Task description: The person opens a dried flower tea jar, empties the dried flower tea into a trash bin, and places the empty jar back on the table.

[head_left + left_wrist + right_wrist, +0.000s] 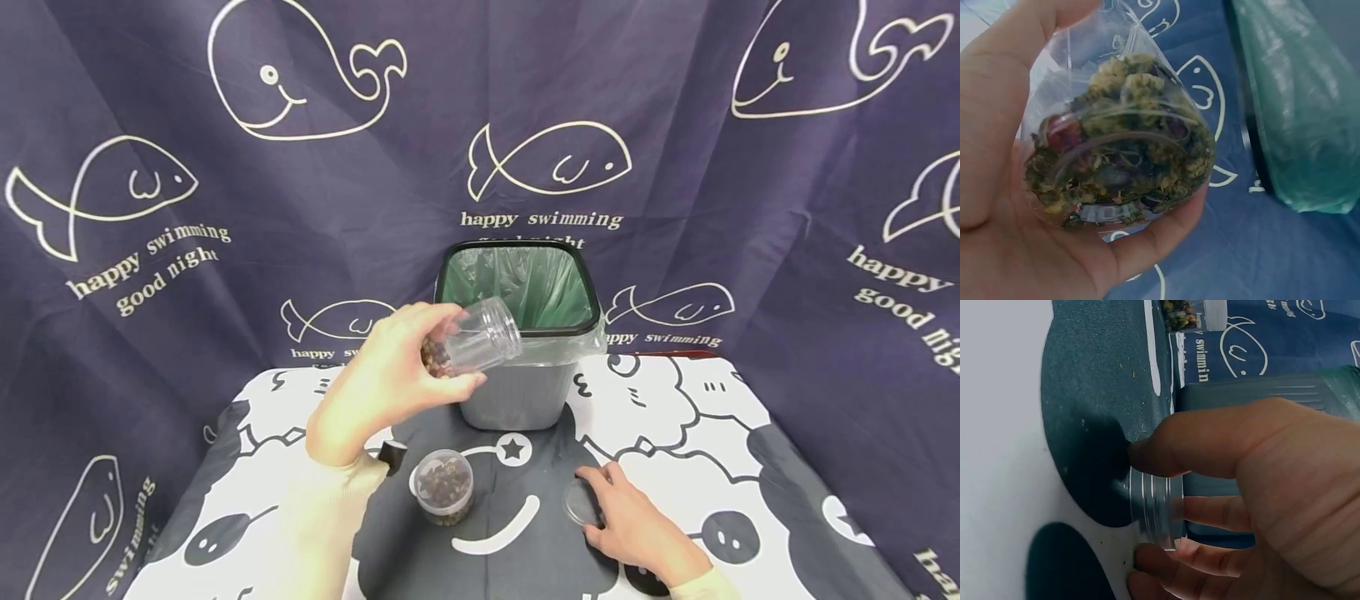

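Observation:
My left hand (393,371) grips a clear plastic jar (480,337) partly filled with dried flowers (1125,134). The jar is tilted, its uncapped mouth turned right toward the bin, and the flowers rest against its bottom end. In the left wrist view the thumb and fingers wrap round its sides. Low on the right, my right hand (630,517) holds a clear round lid (1155,509) by its rim, right at the tablecloth. Thumb and fingers lie on opposite sides of this lid.
A grey bin (517,396) with a black rim and a green bag liner (547,283) stands at the back of the table. A second clear jar (442,483) of dried flowers stands in front of it. Dark blue printed curtain (420,192) hangs behind and at both sides.

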A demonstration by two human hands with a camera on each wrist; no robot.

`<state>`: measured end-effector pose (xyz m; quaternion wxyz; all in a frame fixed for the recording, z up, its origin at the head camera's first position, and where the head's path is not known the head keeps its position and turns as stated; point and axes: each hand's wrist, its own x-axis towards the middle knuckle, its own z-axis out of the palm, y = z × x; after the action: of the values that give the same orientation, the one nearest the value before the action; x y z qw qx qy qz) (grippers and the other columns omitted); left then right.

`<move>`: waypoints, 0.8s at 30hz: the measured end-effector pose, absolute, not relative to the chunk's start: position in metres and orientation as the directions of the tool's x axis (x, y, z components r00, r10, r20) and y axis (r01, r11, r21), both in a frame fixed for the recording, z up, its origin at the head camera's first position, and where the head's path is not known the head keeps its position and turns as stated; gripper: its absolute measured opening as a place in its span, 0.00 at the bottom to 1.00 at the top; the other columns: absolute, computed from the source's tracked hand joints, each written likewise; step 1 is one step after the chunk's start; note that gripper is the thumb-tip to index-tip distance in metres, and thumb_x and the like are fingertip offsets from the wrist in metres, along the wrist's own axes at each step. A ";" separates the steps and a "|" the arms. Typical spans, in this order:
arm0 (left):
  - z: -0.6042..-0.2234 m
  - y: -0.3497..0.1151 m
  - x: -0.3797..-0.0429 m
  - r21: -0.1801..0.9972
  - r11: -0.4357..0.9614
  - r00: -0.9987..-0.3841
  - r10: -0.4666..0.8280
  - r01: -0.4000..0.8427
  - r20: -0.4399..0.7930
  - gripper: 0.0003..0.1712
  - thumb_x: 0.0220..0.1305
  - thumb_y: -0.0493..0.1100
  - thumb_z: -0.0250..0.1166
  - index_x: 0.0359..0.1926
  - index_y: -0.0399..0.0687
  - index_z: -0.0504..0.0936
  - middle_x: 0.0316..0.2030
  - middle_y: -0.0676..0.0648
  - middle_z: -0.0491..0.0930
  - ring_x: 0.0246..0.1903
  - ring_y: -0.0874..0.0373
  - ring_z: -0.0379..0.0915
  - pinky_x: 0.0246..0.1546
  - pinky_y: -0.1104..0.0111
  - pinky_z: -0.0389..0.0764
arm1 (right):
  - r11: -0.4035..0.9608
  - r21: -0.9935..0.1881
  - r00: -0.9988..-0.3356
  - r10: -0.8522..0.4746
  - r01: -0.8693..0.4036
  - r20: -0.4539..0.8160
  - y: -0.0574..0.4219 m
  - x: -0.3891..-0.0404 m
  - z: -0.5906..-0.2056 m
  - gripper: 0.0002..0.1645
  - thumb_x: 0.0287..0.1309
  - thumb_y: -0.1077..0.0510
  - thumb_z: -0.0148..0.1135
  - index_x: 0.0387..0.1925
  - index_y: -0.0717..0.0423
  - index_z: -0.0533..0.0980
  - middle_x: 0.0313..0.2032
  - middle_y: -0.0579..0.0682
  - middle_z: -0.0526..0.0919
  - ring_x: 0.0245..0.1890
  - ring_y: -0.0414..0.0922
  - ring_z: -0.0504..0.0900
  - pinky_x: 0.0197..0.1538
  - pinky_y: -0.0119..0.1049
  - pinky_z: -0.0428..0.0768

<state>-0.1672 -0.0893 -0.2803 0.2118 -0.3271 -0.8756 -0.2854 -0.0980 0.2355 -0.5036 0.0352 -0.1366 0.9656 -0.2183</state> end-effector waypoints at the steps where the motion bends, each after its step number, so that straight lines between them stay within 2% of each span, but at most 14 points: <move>1: -0.276 -0.089 -0.169 0.357 0.625 -0.694 0.452 0.694 0.560 0.34 0.46 0.53 0.82 0.54 0.46 0.83 0.35 0.51 0.79 0.36 0.56 0.73 0.43 0.63 0.76 | 0.866 -0.430 -0.959 -0.283 -0.253 -0.007 0.236 -0.098 -0.503 0.44 0.45 0.56 0.80 0.65 0.54 0.74 0.49 0.50 0.74 0.38 0.41 0.78 0.42 0.41 0.81; 6: -0.256 -0.088 -0.182 0.324 0.639 -0.688 0.472 0.698 0.550 0.33 0.47 0.53 0.81 0.54 0.47 0.83 0.37 0.51 0.79 0.39 0.55 0.74 0.45 0.62 0.75 | 0.864 -0.428 -0.958 -0.288 -0.265 0.011 0.240 -0.097 -0.495 0.43 0.46 0.53 0.79 0.65 0.56 0.74 0.47 0.50 0.74 0.36 0.39 0.76 0.42 0.41 0.80; 10: -0.242 -0.085 -0.193 0.290 0.653 -0.684 0.495 0.699 0.536 0.32 0.47 0.53 0.80 0.53 0.47 0.83 0.37 0.51 0.80 0.39 0.54 0.75 0.43 0.61 0.76 | 0.873 -0.418 -0.966 -0.252 -0.252 0.057 0.248 -0.097 -0.487 0.42 0.46 0.53 0.79 0.64 0.57 0.74 0.44 0.50 0.74 0.33 0.39 0.72 0.41 0.42 0.79; 15: -0.223 -0.081 -0.207 0.270 0.668 -0.690 0.510 0.694 0.514 0.34 0.47 0.53 0.81 0.55 0.46 0.83 0.39 0.50 0.82 0.40 0.53 0.76 0.44 0.61 0.77 | 0.881 -0.401 -0.968 -0.228 -0.251 0.103 0.254 -0.095 -0.480 0.42 0.47 0.51 0.78 0.65 0.56 0.74 0.48 0.52 0.76 0.37 0.41 0.76 0.45 0.47 0.81; 21: -0.210 -0.076 -0.227 0.269 0.700 -0.728 0.515 0.662 0.453 0.36 0.45 0.51 0.80 0.55 0.43 0.82 0.41 0.48 0.83 0.43 0.52 0.77 0.50 0.60 0.76 | 0.866 -0.401 -0.953 -0.248 -0.298 0.172 0.259 -0.091 -0.473 0.37 0.48 0.53 0.77 0.61 0.56 0.76 0.44 0.48 0.77 0.35 0.37 0.73 0.41 0.40 0.79; 24: -0.208 -0.075 -0.235 0.305 0.712 -0.761 0.497 0.632 0.417 0.36 0.43 0.50 0.81 0.54 0.46 0.80 0.41 0.49 0.83 0.42 0.54 0.77 0.49 0.62 0.77 | 0.862 -0.393 -0.942 -0.246 -0.320 0.227 0.263 -0.092 -0.468 0.34 0.48 0.54 0.77 0.58 0.55 0.77 0.41 0.45 0.79 0.35 0.38 0.75 0.39 0.38 0.77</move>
<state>-0.2348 -0.0753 -0.2083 0.1540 -0.3094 -0.9124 -0.2192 -0.0918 0.2632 -0.4676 -0.0849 -0.1472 0.9612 -0.2174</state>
